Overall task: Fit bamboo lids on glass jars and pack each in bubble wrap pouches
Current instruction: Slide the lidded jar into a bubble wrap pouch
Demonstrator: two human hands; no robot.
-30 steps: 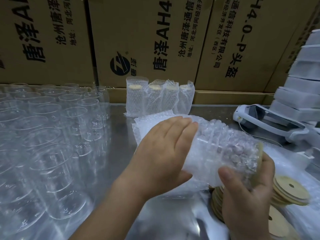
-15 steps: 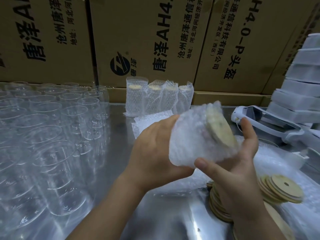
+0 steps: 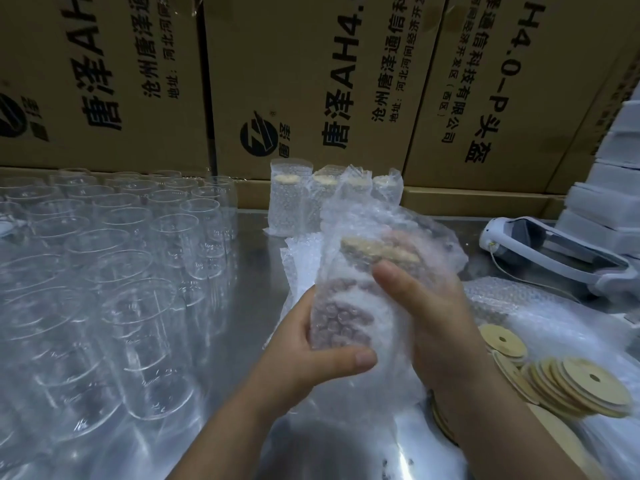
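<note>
Printed cardboard cartons (image 3: pixel 311 81) are stacked along the back, and a steel table (image 3: pixel 252 244) is spread before them. Its left half is taken up by rows of empty glass jars (image 3: pixel 121 271), all unlidded. A stack of white boxes (image 3: pixel 616 202) is seen at the right edge, with a white device (image 3: pixel 554 251) laid just beside it. Four packed jars (image 3: pixel 332 199) are lined up against the cartons, and flat pouches (image 3: pixel 301 265) are piled in front of them.

The pouched jar (image 3: pixel 349 306) is held above the table, between the two hands. A second ago it was held on its side with the lid end to the right; it has since been turned upright, so that the bamboo lid (image 3: pixel 377 251) is now uppermost and the pouch's open mouth is left loose above it. From this it is judged that the jar is seated fully in its pouch and that only placing in the row remains.

The lower part is gripped by the left hand (image 3: pixel 311 372), thumb across the front. The upper part is gripped by the right hand (image 3: pixel 440 327), fingers wrapped behind the bubble wrap. Loose bamboo lids (image 3: pixel 571 382) are fanned out at the lower right.
</note>
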